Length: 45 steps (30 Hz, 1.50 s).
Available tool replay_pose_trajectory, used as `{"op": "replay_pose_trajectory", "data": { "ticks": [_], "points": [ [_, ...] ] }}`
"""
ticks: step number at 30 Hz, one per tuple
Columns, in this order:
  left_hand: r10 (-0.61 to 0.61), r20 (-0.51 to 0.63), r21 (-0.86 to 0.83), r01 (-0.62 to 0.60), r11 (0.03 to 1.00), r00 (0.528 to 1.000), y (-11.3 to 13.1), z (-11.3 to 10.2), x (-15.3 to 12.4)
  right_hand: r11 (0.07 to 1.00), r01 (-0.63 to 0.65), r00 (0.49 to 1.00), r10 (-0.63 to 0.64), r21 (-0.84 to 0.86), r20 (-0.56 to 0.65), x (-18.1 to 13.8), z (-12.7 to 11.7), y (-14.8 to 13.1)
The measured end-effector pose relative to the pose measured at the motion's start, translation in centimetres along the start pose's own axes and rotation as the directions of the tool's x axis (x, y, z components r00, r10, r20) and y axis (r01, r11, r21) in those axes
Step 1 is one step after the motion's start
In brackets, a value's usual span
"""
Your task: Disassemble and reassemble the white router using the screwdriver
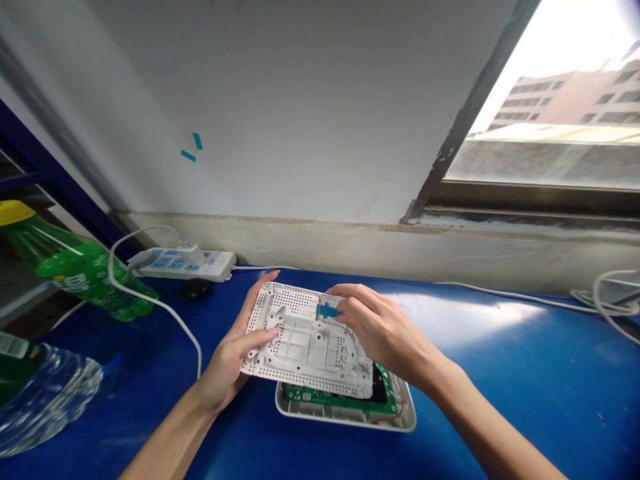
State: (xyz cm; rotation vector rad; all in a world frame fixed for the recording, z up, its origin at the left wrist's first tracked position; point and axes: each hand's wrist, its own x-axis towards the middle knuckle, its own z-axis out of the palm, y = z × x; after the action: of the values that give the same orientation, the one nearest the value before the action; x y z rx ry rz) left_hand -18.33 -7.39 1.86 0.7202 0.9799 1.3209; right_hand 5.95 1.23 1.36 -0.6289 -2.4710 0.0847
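My left hand (227, 360) grips the left end of a white perforated plastic cover (300, 343), thumb on its inner face and fingers behind. The cover is tilted so its ribbed inside faces me. My right hand (383, 327) is closed at the cover's upper right, its fingers pinching a small blue strip (330, 311), which looks like tape, against the cover; the fingers partly hide it. Under the cover, a white plastic housing (345, 420) lies on the table. Inside it a green circuit board (325, 401), a black part and red wires show; the cover hides the rest.
On the blue table (480, 400), a power strip (185, 263) with a plugged-in white cable and a black mouse (195, 289) lie at the back left. A green bottle (85, 267) and a clear bottle (45, 393) are at left. Two blue strips (198, 141) stick to the wall.
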Motion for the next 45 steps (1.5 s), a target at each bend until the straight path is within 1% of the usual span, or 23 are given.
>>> {"op": "replay_pose_trajectory", "data": {
  "ticks": [3, 6, 9, 11, 14, 16, 18, 19, 21, 22, 24, 25, 27, 29, 31, 32, 34, 36, 38, 40, 41, 43, 45],
  "points": [
    [0.014, -0.009, 0.048, -0.013, 0.999, 1.0, 0.5, 0.0, -0.2, 0.999, -0.027, 0.999, 0.026, 0.027, 0.043, 0.1, 0.0, -0.2],
    [0.06, -0.031, 0.072, -0.057, 0.996, 0.998, 1.3, -0.3, -0.5, 0.984, -0.103, 0.994, 0.096, 0.149, 0.052, 0.3, -0.1, -0.4],
    [0.105, -0.019, -0.03, -0.106, 0.994, 0.994, 1.7, -0.9, -0.7, 0.922, -0.212, 0.977, 0.211, 0.325, 0.038, 0.5, -0.1, -0.3],
    [0.116, 0.03, -0.129, -0.111, 0.985, 0.993, 1.7, -1.4, -0.6, 0.871, -0.273, 0.959, 0.281, 0.408, 0.043, 0.6, -0.1, -0.2],
    [0.139, 0.116, -0.222, -0.111, 0.969, 0.983, 1.3, -1.9, -0.3, 0.823, -0.319, 0.939, 0.342, 0.471, 0.037, 0.6, 0.1, -0.2],
    [0.154, 0.141, -0.266, -0.113, 0.957, 0.978, 1.0, -1.9, 0.0, 0.811, -0.315, 0.928, 0.372, 0.493, -0.02, 0.5, 0.3, -0.1],
    [0.141, 0.151, -0.308, -0.089, 0.947, 0.978, 0.8, -1.7, 0.3, 0.824, -0.284, 0.914, 0.387, 0.491, -0.123, 0.1, 0.5, -0.1],
    [0.118, 0.157, -0.322, -0.063, 0.945, 0.981, 0.8, -1.6, 0.4, 0.851, -0.255, 0.912, 0.37, 0.459, -0.179, -0.1, 0.5, 0.0],
    [0.058, 0.17, -0.332, 0.002, 0.943, 0.984, 0.9, -1.4, 0.5, 0.933, -0.181, 0.929, 0.265, 0.31, -0.257, -0.6, 0.4, -0.1],
    [0.024, 0.174, -0.326, 0.034, 0.945, 0.984, 0.9, -1.2, 0.4, 0.969, -0.133, 0.947, 0.186, 0.206, -0.262, -0.9, 0.2, -0.1],
    [-0.037, 0.163, -0.281, 0.082, 0.956, 0.986, 1.0, -1.0, 0.3, 1.0, -0.008, 0.979, 0.011, 0.015, -0.203, -1.6, -0.3, -0.5],
    [-0.062, 0.145, -0.243, 0.096, 0.965, 0.987, 0.9, -0.8, 0.2, 0.998, 0.053, 0.986, -0.058, -0.038, -0.159, -1.9, -0.6, -0.7],
    [-0.108, 0.101, -0.161, 0.123, 0.979, 0.989, 0.8, -0.6, 0.1, 0.992, 0.118, 0.989, -0.122, -0.055, -0.082, -2.6, -1.3, -1.2],
    [-0.146, 0.074, -0.108, 0.153, 0.982, 0.986, 0.6, -0.3, -0.1, 0.998, 0.065, 0.998, -0.065, -0.009, 0.001, -3.2, -2.1, -1.6],
    [-0.172, 0.083, -0.09, 0.179, 0.98, 0.982, 0.3, -0.1, -0.2, 0.997, -0.057, 0.993, 0.051, 0.054, 0.111, -3.8, -3.0, -1.7],
    [-0.174, 0.097, -0.084, 0.182, 0.98, 0.98, 0.2, 0.1, -0.3, 0.99, -0.115, 0.98, 0.1, 0.082, 0.171, -4.0, -3.3, -1.7],
    [-0.174, 0.127, -0.06, 0.182, 0.981, 0.977, 0.0, 0.4, -0.4, 0.972, -0.196, 0.95, 0.156, 0.129, 0.271, -4.6, -3.8, -1.5],
    [-0.168, 0.152, 0.002, 0.169, 0.986, 0.974, -0.3, 0.7, -0.4, 0.957, -0.246, 0.929, 0.188, 0.155, 0.319, -5.2, -4.0, -1.4],
    [-0.115, 0.159, 0.11, 0.098, 0.989, 0.981, -0.6, 0.7, -0.2, 0.947, -0.279, 0.924, 0.221, 0.157, 0.312, -6.0, -3.9, -1.2],
    [0.007, 0.135, 0.276, -0.045, 0.96, 0.991, -0.9, 0.4, 0.0, 0.943, -0.297, 0.925, 0.245, 0.148, 0.291, -6.8, -3.6, -1.2],
    [0.081, 0.12, 0.372, -0.12, 0.92, 0.989, -1.0, 0.1, 0.2, 0.941, -0.307, 0.924, 0.259, 0.142, 0.281, -7.2, -3.5, -1.1],
    [0.199, 0.116, 0.562, -0.229, 0.795, 0.973, -1.1, -0.7, 0.5, 0.931, -0.338, 0.916, 0.291, 0.138, 0.277, -7.9, -3.3, -1.0],
    [0.254, 0.163, 0.704, -0.293, 0.647, 0.953, -1.3, -1.5, 0.8, 0.914, -0.377, 0.896, 0.318, 0.15, 0.31, -8.4, -3.0, -1.0]
  ]
}}
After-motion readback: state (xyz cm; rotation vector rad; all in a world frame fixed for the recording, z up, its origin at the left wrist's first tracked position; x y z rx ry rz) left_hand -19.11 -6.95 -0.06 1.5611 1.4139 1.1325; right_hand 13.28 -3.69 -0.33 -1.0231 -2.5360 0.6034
